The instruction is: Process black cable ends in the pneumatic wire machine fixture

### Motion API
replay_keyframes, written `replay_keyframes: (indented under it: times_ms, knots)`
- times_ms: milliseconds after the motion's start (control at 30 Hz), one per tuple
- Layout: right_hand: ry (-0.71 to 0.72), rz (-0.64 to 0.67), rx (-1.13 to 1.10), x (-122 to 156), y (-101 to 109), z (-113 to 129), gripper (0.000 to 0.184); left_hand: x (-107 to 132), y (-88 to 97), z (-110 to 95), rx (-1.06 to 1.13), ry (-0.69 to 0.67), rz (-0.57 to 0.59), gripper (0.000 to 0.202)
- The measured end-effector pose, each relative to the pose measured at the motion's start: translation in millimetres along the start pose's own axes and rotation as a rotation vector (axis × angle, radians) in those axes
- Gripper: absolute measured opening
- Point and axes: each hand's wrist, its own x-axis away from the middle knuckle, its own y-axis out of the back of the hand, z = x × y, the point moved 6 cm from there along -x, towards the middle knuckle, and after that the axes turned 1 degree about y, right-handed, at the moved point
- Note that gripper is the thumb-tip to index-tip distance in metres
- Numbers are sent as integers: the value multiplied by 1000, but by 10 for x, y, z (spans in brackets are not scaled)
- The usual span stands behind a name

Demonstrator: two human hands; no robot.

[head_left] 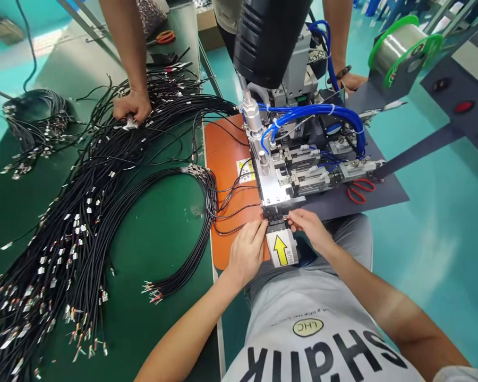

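Note:
Both my hands are at the front of a metal machine (281,175) with blue hoses. My left hand (247,249) is closed, its fingers pinched beside the small plate bearing a yellow arrow (281,248); thin black wires (231,212) run from it back to the bundle. My right hand (308,225) is closed too, its fingertips pinched at the machine's mouth just above the arrow plate. What the fingers grip is too small to make out.
A large spread of black cables with metal ends (71,223) covers the green table (159,254). Another person's hand (132,106) presses on cables at the back; their other hand (352,80) rests behind the machine. Red scissors (360,191) lie right of it. A wire spool (402,45) stands far right.

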Motion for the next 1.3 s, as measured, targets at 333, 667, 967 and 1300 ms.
replay_keyframes:
  times_ms: [333,667,967,1300]
  knots:
    - [-94,-50,-27,20,196,-81,45,-24,7,-15,40,-5,-3,54]
    - [-162,-175,-33,239,571,-320,43,-388,32,146,123,115,-27,43]
    - [-98,-180,125,658,800,-32,29,244,803,57,-175,-546,331,23]
    - [-6,-4,276,706,219,373,26,142,953,1022,-222,-405,756,16]
